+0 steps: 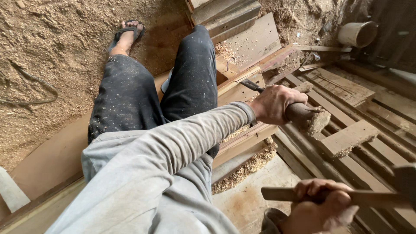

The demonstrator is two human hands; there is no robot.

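On the sawdust-strewn floor [52,52] (planks [346,138] beside), both hands' grips hold tools.

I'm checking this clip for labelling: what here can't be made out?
- Chisel, head view: blade tip hidden behind the left hand and wood.
- Mallet: head cut off by the right edge, blurred.
- Right hand: partly cut off by the bottom edge.

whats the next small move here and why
Probably swing the hammer in the right hand onto the chisel: the left hand grips it, blade set on the wooden frame, while the hammer is raised clear of its frayed end.
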